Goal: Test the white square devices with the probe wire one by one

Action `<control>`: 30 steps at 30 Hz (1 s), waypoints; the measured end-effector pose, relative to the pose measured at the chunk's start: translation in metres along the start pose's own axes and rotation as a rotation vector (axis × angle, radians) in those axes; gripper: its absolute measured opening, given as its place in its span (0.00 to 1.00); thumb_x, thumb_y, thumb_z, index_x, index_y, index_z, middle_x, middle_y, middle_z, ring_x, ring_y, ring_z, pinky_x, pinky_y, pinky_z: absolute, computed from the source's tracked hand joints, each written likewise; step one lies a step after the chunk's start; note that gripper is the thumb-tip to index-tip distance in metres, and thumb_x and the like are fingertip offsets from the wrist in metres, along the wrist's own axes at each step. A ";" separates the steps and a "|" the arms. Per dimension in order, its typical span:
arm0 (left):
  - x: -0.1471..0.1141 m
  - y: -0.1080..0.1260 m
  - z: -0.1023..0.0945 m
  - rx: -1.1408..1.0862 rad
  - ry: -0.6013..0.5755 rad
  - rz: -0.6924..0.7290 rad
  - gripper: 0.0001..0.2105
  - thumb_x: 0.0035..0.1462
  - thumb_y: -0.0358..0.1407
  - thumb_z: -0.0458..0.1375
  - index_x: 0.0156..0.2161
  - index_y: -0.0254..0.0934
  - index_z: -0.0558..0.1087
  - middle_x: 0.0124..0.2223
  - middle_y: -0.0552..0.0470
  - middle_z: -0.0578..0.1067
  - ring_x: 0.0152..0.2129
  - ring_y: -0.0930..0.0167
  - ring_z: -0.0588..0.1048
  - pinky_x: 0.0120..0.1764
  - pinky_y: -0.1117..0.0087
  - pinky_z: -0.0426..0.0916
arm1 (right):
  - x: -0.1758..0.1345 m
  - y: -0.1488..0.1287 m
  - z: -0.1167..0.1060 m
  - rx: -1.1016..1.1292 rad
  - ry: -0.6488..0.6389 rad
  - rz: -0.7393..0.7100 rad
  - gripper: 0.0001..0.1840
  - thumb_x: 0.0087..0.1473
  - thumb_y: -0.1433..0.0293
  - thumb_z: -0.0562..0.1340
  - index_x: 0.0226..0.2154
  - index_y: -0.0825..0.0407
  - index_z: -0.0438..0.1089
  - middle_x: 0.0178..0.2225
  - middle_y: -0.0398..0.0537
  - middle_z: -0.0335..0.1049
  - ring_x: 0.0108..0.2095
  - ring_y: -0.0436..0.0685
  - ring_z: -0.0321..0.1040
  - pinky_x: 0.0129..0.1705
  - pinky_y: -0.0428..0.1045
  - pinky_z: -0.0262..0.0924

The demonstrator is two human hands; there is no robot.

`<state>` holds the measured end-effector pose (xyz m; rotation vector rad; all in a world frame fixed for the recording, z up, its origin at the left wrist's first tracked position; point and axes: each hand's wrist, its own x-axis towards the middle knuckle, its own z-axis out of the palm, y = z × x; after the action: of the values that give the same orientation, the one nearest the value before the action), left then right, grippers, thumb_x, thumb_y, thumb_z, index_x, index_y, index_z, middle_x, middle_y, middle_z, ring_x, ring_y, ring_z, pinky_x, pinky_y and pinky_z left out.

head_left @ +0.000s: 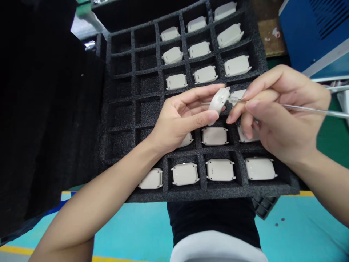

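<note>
Dark foam point(191, 194) filled the frame's middle. Our left hand point(180, 118) pinched a pale case point(219, 100), and our right hand point(286, 109) gripped a thin stick point(336, 113), likely best kept steady.

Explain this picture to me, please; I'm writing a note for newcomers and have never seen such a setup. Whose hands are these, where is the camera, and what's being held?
There is no robot here: these are one person's two bare hands. The single picture comes from a camera worn on that person's head, looking forward and down, so the forearms reach in from below.

The left hand holds a small pale casing, tilted, between thumb and fingers. The right hand grips a thin rod, its tip close to the casing; whether they touch I can't tell.

Below them is a dark foam tray divided into square compartments. Many hold similar pale casings lying flat. A blue vented box stands at the upper right.
</note>
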<state>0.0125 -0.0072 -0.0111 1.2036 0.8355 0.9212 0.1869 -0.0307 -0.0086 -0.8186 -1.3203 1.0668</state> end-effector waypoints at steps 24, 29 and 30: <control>0.000 0.003 0.000 -0.042 0.019 -0.073 0.20 0.42 0.37 0.68 0.43 0.39 0.75 0.45 0.50 0.77 0.45 0.67 0.73 0.52 0.67 0.62 | 0.007 0.001 0.003 0.078 -0.017 0.132 0.04 0.41 0.74 0.56 0.26 0.54 0.63 0.18 0.39 0.70 0.11 0.43 0.52 0.15 0.41 0.48; 0.001 0.003 -0.001 -0.052 0.019 -0.064 0.20 0.40 0.36 0.69 0.43 0.38 0.75 0.43 0.49 0.78 0.44 0.66 0.73 0.53 0.65 0.62 | 0.006 0.002 0.003 0.069 -0.027 0.138 0.04 0.42 0.74 0.56 0.26 0.53 0.63 0.18 0.39 0.71 0.11 0.43 0.52 0.15 0.41 0.48; 0.001 0.003 -0.001 -0.050 0.020 -0.063 0.20 0.40 0.36 0.69 0.42 0.38 0.75 0.42 0.49 0.78 0.44 0.66 0.73 0.53 0.65 0.62 | 0.006 0.002 0.003 0.071 -0.030 0.132 0.04 0.42 0.74 0.56 0.26 0.53 0.63 0.18 0.39 0.71 0.11 0.43 0.52 0.15 0.41 0.48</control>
<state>0.0115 -0.0060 -0.0080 1.1199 0.8568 0.8988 0.1836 -0.0244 -0.0085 -0.8483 -1.2600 1.2274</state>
